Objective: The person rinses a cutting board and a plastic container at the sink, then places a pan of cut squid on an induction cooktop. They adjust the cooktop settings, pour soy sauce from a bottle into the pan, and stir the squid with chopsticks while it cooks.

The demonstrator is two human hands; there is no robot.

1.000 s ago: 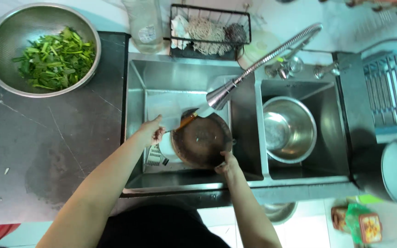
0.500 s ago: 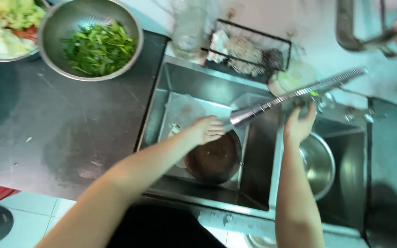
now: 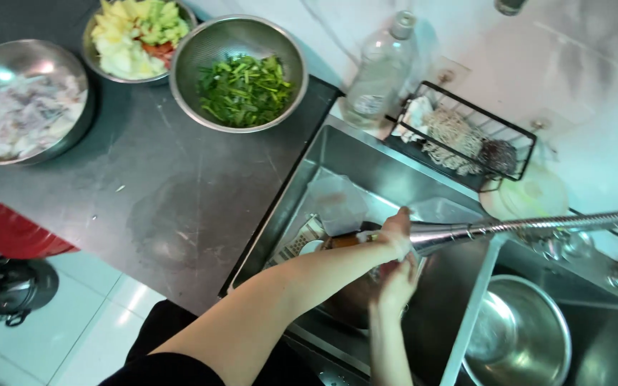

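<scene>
The dark counter (image 3: 144, 186) carries the prep: a steel bowl of pale chopped pieces (image 3: 26, 100), a bowl of mixed cut vegetables (image 3: 137, 39), and a colander of chopped greens (image 3: 241, 75), all apparently ready. Now the double sink (image 3: 366, 164), where washing looks mid-way. A clean-looking steel bowl (image 3: 516, 332) sits in the right basin. In the left basin, a brown pan (image 3: 352, 300) lies under both hands. The left hand (image 3: 397, 232) curls its fingers around the head of the pull-out faucet hose (image 3: 538, 225). The right hand (image 3: 398, 282) sits over the pan; how its fingers close, I cannot tell.
</scene>
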